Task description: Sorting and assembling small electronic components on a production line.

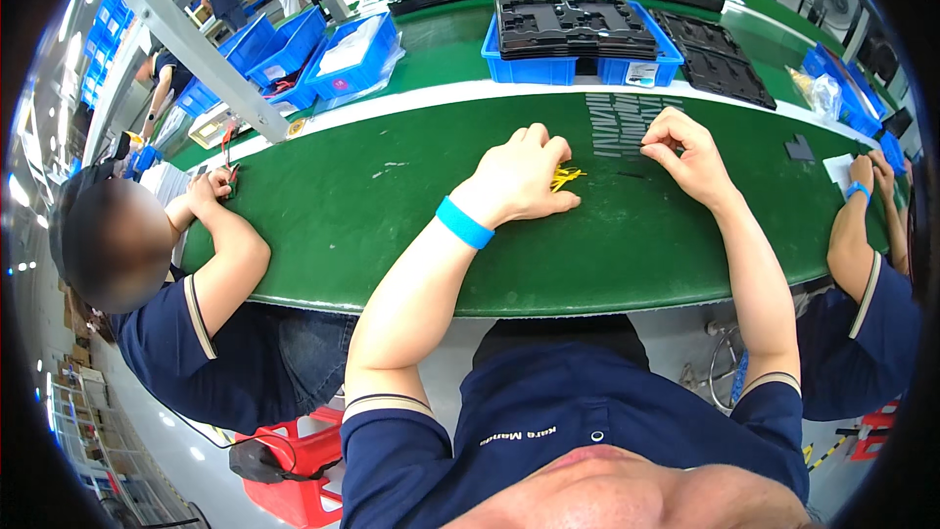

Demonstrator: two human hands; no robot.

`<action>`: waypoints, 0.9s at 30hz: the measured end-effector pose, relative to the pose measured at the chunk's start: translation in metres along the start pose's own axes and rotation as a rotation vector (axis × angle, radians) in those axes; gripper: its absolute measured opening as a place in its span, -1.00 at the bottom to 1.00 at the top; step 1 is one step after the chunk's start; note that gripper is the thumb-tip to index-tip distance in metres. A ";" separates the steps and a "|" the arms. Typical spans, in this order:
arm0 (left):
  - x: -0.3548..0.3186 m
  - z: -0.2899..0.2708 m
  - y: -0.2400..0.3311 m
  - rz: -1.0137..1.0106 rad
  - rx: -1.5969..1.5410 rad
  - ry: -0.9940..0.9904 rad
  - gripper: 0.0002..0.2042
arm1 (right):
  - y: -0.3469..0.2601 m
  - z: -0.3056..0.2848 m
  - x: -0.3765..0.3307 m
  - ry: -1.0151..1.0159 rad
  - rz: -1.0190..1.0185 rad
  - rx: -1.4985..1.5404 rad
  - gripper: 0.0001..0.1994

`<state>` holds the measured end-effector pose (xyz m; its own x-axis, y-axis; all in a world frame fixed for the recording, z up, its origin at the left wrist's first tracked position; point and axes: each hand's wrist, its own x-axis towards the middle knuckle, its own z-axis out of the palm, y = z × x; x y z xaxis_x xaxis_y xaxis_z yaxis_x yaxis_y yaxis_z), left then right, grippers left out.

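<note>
On the green tabletop [372, 225], the left hand [517, 174] curves half-open around yellow strips [565, 177], any grip unclear, while just right of grey strips [617, 125] the right hand [693, 159] pinches closed, anything held too small to tell.

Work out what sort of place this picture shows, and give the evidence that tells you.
Probably a factory assembly area: people in similar navy tops sit or stand around a long green work surface, where black trays are stacked on blue bins.
</note>
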<state>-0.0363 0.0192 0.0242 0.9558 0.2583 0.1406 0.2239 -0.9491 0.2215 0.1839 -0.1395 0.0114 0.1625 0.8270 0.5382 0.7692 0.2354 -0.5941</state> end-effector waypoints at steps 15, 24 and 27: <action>0.009 0.013 -0.011 0.054 -0.121 0.043 -0.87 | -0.001 0.001 0.000 -0.013 -0.011 -0.015 -0.91; 0.006 0.010 -0.013 0.103 -0.136 0.083 -0.86 | -0.003 0.000 0.001 -0.012 -0.032 -0.013 -0.91; 0.006 -0.001 -0.017 0.077 -0.178 0.100 -0.86 | -0.003 -0.001 0.001 -0.006 -0.034 -0.010 -0.91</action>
<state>-0.0345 0.0374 0.0217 0.9432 0.2112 0.2564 0.1054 -0.9221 0.3722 0.1822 -0.1393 0.0142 0.1328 0.8217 0.5543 0.7805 0.2580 -0.5695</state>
